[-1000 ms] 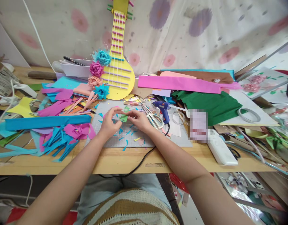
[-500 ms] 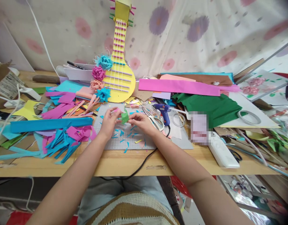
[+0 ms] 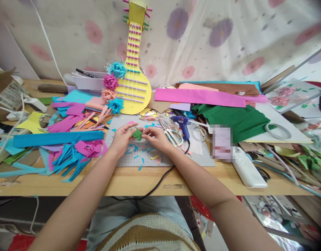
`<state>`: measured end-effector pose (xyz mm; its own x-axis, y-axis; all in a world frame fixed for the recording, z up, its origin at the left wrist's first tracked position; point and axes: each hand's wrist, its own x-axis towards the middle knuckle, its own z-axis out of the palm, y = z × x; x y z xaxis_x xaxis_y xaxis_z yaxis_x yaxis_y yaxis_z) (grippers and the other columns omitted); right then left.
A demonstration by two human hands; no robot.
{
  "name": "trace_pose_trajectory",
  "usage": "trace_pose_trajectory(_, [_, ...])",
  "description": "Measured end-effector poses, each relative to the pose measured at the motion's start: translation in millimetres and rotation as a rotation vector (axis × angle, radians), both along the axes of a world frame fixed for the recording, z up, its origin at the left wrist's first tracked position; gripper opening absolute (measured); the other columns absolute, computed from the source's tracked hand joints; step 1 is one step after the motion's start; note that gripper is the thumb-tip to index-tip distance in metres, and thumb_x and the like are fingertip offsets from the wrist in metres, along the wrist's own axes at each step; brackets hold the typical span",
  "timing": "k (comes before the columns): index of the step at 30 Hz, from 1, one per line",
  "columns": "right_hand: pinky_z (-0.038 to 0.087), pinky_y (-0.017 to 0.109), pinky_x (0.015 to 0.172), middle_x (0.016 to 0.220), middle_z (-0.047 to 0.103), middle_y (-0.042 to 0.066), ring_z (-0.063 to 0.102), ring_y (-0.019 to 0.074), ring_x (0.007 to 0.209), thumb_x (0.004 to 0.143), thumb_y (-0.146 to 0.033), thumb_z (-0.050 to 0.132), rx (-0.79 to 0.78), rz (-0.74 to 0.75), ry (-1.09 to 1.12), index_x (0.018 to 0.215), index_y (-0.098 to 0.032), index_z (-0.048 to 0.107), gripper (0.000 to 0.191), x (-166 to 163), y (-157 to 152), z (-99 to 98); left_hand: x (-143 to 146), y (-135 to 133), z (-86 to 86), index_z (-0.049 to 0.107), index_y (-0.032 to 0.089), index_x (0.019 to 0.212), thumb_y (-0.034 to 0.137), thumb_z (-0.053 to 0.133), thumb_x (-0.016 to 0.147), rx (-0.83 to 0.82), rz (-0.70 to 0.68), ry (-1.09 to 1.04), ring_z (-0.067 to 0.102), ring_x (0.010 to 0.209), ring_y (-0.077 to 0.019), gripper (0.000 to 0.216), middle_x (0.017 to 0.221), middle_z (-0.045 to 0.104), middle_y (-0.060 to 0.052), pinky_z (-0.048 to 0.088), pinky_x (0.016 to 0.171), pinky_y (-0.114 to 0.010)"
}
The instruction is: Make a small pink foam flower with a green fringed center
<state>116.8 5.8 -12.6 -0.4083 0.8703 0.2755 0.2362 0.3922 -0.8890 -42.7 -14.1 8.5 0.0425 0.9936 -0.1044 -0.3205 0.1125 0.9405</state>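
Observation:
Between my hands, a small piece of green crepe paper [image 3: 137,134] is held over the grey cutting mat [image 3: 186,161]. My left hand [image 3: 123,138] pinches its left side, and a bit of pink shows by the fingers. My right hand [image 3: 157,138] has thumb and fingertips closed on its right edge. Blue paper scraps [image 3: 135,148] lie scattered on the mat below. Just right of my right hand are white-handled scissors [image 3: 175,136] and a blue glue gun [image 3: 181,124].
Behind the mat stands a yellow paper lute [image 3: 135,94] with paper flowers on its left. Blue and magenta paper strips [image 3: 58,138] pile up at left. Green crepe paper [image 3: 233,120], a tape roll [image 3: 277,130] and a white power strip [image 3: 251,170] lie at right. A black cord [image 3: 155,188] crosses the front edge.
The green paper has been turned and lowered slightly between my fingers. My left fingers now stretch more over it, and my right hand has shifted only a little.

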Motion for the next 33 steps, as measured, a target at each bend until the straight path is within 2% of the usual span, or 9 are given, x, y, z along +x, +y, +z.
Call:
trace_pose_trajectory(5, [0.043,0.024,0.060,0.072,0.059,-0.002,0.052,0.0093,0.060,0.072,-0.036,0.062,-0.055,-0.052,0.029,0.073,-0.019,0.054,0.018,-0.4,3.1,-4.8,0.1,2.0,-4.3,0.062,0.015,0.095,0.027,0.064,0.064,0.026,-0.036,-0.018,0.065,0.079,-0.0177,0.033,0.080,0.069,-0.006,0.050,0.075,-0.032])
trace_pose_trajectory(12, [0.044,0.025,0.059,0.071,0.058,-0.003,0.054,0.0106,0.062,0.069,-0.032,0.061,-0.141,-0.026,0.140,0.072,-0.020,0.048,0.018,-1.6,3.9,-3.6,2.1,2.7,-3.9,0.059,0.016,0.089,0.028,0.060,0.066,-0.003,-0.024,-0.036,0.065,0.078,-0.0179,0.026,0.078,0.069,-0.007,0.049,0.073,-0.032])
trace_pose_trajectory(18, [0.043,0.025,0.058,0.070,0.057,-0.002,0.054,0.0102,0.060,0.067,-0.030,0.063,-0.173,-0.030,0.199,0.072,-0.020,0.047,0.020,-2.8,4.7,-3.9,2.9,1.9,-2.6,0.057,0.016,0.087,0.044,0.063,0.067,0.007,-0.023,-0.063,0.065,0.076,-0.0175,0.036,0.079,0.069,-0.007,0.049,0.071,-0.031])
trace_pose_trajectory(22, [0.043,0.024,0.057,0.070,0.057,-0.003,0.055,0.0097,0.059,0.067,-0.031,0.064,-0.181,-0.030,0.196,0.073,-0.019,0.047,0.021,-3.0,4.6,-4.6,4.8,3.3,-7.6,0.059,0.014,0.080,0.034,0.077,0.053,0.025,0.036,-0.060,0.064,0.075,-0.0148,0.039,0.081,0.068,-0.005,0.048,0.070,-0.027])
trace_pose_trajectory(25, [0.044,0.024,0.057,0.069,0.057,-0.002,0.056,0.0105,0.062,0.066,-0.033,0.065,-0.185,-0.042,0.178,0.074,-0.019,0.047,0.024,-3.2,4.4,-4.7,6.5,4.7,-10.4,0.060,0.013,0.074,0.029,0.080,0.047,0.000,0.120,-0.069,0.062,0.069,-0.0126,0.038,0.076,0.068,-0.003,0.047,0.065,-0.024])
trace_pose_trajectory(28, [0.045,0.025,0.059,0.073,0.058,-0.002,0.058,0.0118,0.067,0.064,-0.034,0.067,-0.181,-0.045,0.170,0.077,-0.020,0.048,0.028,-3.6,4.5,-4.8,7.2,5.2,-9.8,0.061,0.013,0.070,0.029,0.080,0.045,-0.031,0.173,-0.073,0.061,0.063,-0.0114,0.036,0.070,0.067,-0.002,0.046,0.061,-0.023])
trace_pose_trajectory(33, [0.045,0.026,0.061,0.072,0.057,-0.003,0.056,0.0109,0.066,0.061,-0.030,0.068,-0.192,-0.058,0.198,0.078,-0.020,0.047,0.029,-4.5,6.4,-6.6,6.1,5.7,-9.3,0.059,0.013,0.069,0.028,0.078,0.048,-0.012,0.158,-0.073,0.062,0.066,-0.0130,0.032,0.070,0.068,-0.003,0.047,0.066,-0.025])
